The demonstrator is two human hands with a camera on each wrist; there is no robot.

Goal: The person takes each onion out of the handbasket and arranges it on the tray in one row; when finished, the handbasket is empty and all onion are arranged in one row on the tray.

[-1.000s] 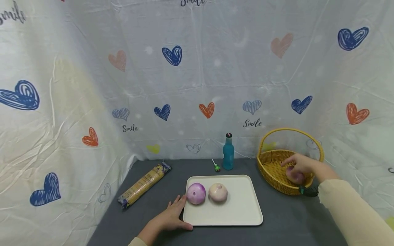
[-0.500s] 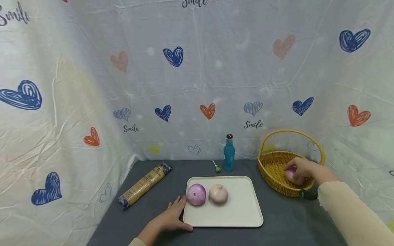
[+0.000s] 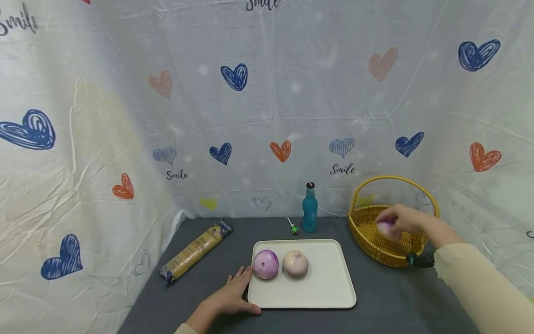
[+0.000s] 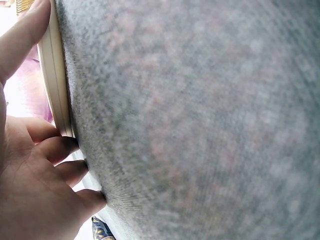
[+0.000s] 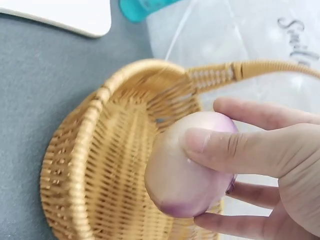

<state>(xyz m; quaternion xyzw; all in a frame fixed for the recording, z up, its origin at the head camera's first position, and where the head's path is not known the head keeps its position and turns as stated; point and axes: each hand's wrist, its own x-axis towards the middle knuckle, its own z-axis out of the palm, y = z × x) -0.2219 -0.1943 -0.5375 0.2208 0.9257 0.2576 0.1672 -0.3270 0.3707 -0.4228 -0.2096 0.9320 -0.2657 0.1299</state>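
My right hand (image 3: 402, 219) grips a purple-and-white onion (image 5: 187, 165), thumb on one side and fingers round the other. It holds the onion over the yellow wicker basket (image 5: 85, 165), whose arched handle rises behind. My left hand (image 3: 233, 292) rests on the table with fingers spread, at the left edge of the cream tray (image 3: 321, 287). In the left wrist view, thumb and fingertips lie along the tray's rim (image 4: 54, 75). On the tray sit a purple onion (image 3: 265, 264) and a paler onion (image 3: 295, 263), side by side in its left half.
A pack of noodles (image 3: 196, 250) lies slanted at the left of the grey table (image 3: 388, 297). Behind the tray are a lollipop with a green wrapper (image 3: 294, 228) and an upright blue bottle (image 3: 309, 208). A heart-printed sheet (image 3: 267, 111) hangs at the back and sides.
The right hand has closed round the onion in the basket and lifted it up and a little to the left. The left hand stays at the tray's edge.
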